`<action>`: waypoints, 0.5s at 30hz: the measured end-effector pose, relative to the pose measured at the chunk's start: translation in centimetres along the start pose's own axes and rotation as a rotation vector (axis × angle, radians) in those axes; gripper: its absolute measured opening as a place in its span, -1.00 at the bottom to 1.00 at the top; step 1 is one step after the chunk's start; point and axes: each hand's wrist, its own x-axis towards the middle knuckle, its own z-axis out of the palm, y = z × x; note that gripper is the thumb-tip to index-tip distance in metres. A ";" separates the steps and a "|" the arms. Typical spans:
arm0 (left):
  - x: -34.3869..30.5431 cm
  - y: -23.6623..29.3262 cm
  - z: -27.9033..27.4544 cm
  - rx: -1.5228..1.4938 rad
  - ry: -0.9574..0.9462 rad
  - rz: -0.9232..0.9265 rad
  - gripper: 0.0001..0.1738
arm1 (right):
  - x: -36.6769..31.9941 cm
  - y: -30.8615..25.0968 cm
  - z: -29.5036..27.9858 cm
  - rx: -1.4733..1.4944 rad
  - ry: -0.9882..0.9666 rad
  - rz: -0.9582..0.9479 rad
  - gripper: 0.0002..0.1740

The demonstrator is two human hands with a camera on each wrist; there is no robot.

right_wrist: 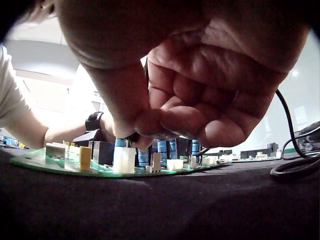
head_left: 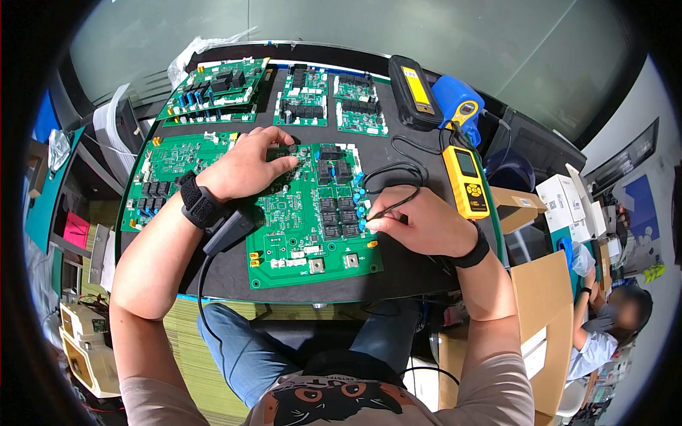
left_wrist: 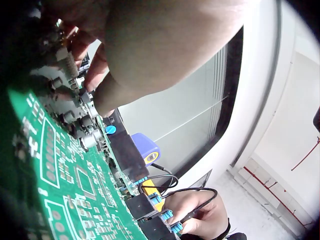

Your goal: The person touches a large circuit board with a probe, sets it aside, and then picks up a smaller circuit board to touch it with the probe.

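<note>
1. While a large green rectangular circuit board (head_left: pixel 302 231) is laid near centre on the black mat (head_left: pixel 412 280), a thin black cable (left_wrist: pixel 202 189) is pinched by the right hand (head_left: pixel 419 224) at its right edge, beside small blue cylindrical components (head_left: pixel 360 195).
2. The left hand (head_left: pixel 249 163) is rested, thumb and forefinger parted, on its far part.
3. Should the pinch slip, neighbouring parts could be bent.
4. The cable's tip is mostly hidden; left fingertip contact cannot be made out.
</note>
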 end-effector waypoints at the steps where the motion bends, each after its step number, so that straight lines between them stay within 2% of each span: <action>1: 0.0 0.0 0.0 -0.002 -0.003 0.000 -0.60 | 0.0 0.0 0.0 0.002 0.008 -0.001 -0.79; 6: 0.0 0.0 0.0 -0.012 -0.004 -0.002 -0.59 | 0.0 0.1 0.0 0.005 0.008 0.024 -0.80; 11: 0.0 -0.3 0.2 -0.031 -0.003 0.000 -0.59 | 0.0 0.6 0.1 -0.027 0.031 -0.056 -0.81; 15: 0.0 -0.4 0.2 -0.014 0.009 0.012 -0.60 | 0.0 0.2 -0.1 -0.014 0.035 -0.042 -0.81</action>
